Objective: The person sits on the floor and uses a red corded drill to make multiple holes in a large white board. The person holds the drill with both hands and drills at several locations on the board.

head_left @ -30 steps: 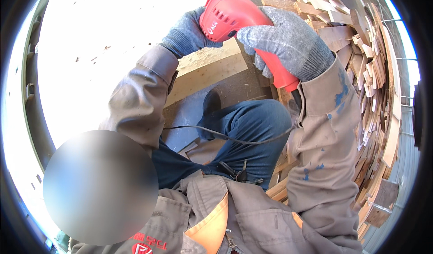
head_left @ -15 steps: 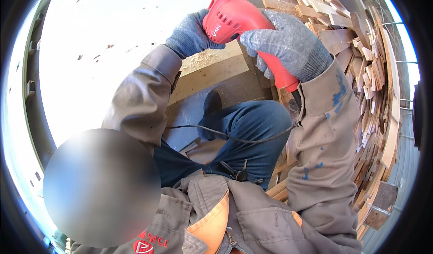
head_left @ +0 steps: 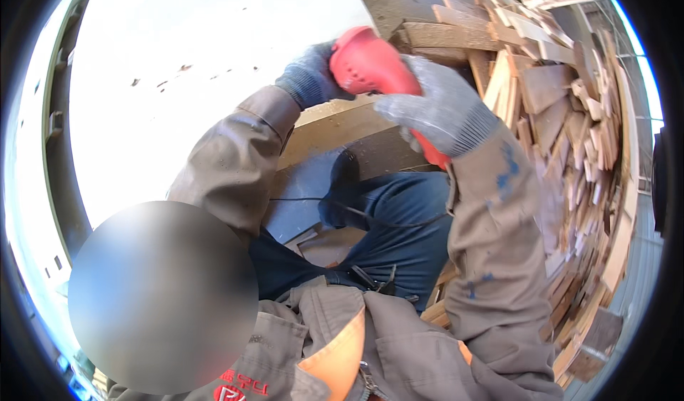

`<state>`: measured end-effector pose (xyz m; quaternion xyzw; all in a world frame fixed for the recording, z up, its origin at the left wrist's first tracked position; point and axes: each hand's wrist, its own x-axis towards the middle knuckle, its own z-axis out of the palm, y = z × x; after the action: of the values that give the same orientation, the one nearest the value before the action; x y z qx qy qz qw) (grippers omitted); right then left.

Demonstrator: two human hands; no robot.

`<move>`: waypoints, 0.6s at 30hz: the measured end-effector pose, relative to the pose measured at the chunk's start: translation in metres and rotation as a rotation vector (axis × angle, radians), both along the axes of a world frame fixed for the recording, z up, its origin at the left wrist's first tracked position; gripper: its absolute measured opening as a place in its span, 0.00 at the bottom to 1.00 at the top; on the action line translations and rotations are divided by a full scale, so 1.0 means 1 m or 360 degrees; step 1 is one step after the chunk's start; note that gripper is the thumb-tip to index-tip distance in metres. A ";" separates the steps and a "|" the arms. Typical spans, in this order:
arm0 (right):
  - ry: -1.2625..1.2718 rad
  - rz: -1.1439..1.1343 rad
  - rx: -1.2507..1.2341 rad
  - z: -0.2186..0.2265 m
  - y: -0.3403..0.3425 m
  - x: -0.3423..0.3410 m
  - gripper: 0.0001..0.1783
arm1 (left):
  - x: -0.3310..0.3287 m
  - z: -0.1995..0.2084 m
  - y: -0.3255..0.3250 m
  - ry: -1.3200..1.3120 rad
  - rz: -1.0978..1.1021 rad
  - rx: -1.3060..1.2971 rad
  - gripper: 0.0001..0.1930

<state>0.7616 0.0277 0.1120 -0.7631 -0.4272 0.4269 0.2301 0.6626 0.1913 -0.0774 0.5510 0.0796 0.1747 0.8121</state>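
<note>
Two hands (head_left: 443,109), fingers (head_left: 396,107) in grey gloves (head_left: 311,77), around a red power tool (head_left: 367,62).

We hold a red power tool (head_left: 367,60) out at the far middle of the scene. Our right grip (head_left: 442,105), in a gray glove, wraps its handle; our left grip (head_left: 308,73), also gloved, sits against its wide head, fingers mostly hidden. A dark cord (head_left: 299,199) crosses over our blue jeans (head_left: 406,201). To the left spreads a white surface (head_left: 178,109), so washed out that we cannot tell its material, with a wooden beam (head_left: 338,129) along its near right edge. Stacked wood pieces (head_left: 545,91) fill the right side.
</note>
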 end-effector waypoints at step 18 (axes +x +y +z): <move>-0.0260 0.0190 0.0013 0.017 0.011 0.016 0.26 | 0.001 0.033 -0.008 0.0192 0.0179 -0.0429 0.19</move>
<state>0.7774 0.0390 0.1286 -0.7677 -0.4909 0.3744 0.1717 0.6633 0.1836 -0.0448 0.4412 0.1819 0.1742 0.8613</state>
